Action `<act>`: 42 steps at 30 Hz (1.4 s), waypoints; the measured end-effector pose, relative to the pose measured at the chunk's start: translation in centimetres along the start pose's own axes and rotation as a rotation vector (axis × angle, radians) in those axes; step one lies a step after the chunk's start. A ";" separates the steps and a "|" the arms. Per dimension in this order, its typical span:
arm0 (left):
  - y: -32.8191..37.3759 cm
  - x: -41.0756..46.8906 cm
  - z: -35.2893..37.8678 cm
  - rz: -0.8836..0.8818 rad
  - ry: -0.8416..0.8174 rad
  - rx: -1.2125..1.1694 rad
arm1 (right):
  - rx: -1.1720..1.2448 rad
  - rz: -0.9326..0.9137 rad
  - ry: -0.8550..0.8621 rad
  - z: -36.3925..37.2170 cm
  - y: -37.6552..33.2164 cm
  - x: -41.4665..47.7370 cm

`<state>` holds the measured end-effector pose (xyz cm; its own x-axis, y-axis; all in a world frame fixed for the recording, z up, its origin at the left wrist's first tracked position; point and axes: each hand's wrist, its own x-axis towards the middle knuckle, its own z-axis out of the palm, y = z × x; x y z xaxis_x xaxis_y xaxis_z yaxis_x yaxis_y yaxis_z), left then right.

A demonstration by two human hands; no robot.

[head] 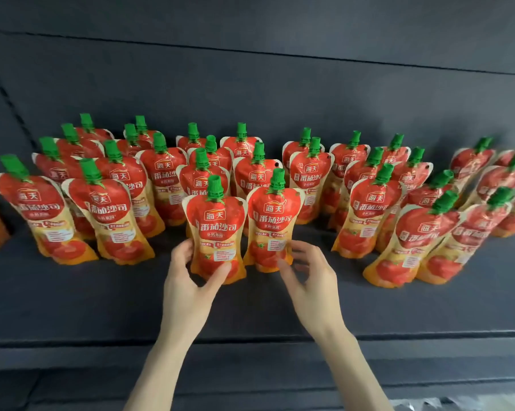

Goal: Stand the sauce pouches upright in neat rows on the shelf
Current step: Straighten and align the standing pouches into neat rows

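Red pouch (216, 229) stood upright, base gripped in the left hand (188, 289); right hand (309, 280) pinched the neighbour pouch (272, 221) alongside.

pouches (374, 215) in rows on shelf (72, 304), two pouches (244, 229) frontmost at centre

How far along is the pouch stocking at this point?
Mostly done: several rows of pouches stand upright on the shelf. In hand: the left hand grips the front centre pouch, the right hand holds its neighbour. Left: settling these two and filling the front-row gaps beside them.
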<state>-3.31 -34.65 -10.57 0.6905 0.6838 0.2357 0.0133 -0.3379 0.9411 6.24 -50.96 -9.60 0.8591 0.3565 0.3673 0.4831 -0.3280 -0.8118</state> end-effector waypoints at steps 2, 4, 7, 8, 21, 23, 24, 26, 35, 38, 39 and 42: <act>0.0 0.4 -0.1 -0.035 -0.019 -0.007 | 0.028 0.009 -0.008 0.3 0.3 0.7; -0.2 0.7 -0.2 -0.055 -0.040 0.002 | 0.043 0.031 -0.004 0.6 0.7 1.3; -0.3 1.1 -0.4 -0.088 -0.061 0.006 | 0.021 0.068 -0.011 0.6 1.1 2.4; -0.3 1.1 -0.3 -0.097 -0.066 0.005 | 0.015 0.078 -0.025 0.6 1.3 2.6; 0.2 0.1 -2.8 -0.074 -0.055 -0.149 | 0.420 0.136 -0.179 2.1 0.6 1.5; 0.3 0.2 -4.1 -0.057 -0.055 -0.171 | 0.462 0.136 -0.189 2.9 -0.3 1.2; 0.3 0.3 -4.8 -0.051 -0.055 -0.181 | 0.476 0.139 -0.198 3.5 -0.9 1.0; 0.0 0.5 -6.6 -0.048 -0.053 -0.193 | 0.494 0.137 -0.214 4.9 -2.2 0.6; -4.0 2.8 -19.4 -0.040 -0.091 -0.153 | 0.506 0.122 -0.183 15.7 -8.9 -2.7; -5.3 3.7 -22.5 -0.037 -0.113 -0.145 | 0.482 0.108 -0.164 18.3 -10.5 -3.5; -5.7 4.0 -23.2 -0.038 -0.122 -0.142 | 0.471 0.106 -0.160 18.9 -10.9 -3.7; -6.4 4.9 -24.5 -0.045 -0.148 -0.147 | 0.448 0.120 -0.156 20.2 -11.9 -3.9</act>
<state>-17.68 -13.26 -9.51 0.7904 0.5900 0.1648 -0.0517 -0.2038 0.9776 -6.25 -30.77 -10.53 0.8522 0.4775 0.2142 0.2325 0.0212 -0.9724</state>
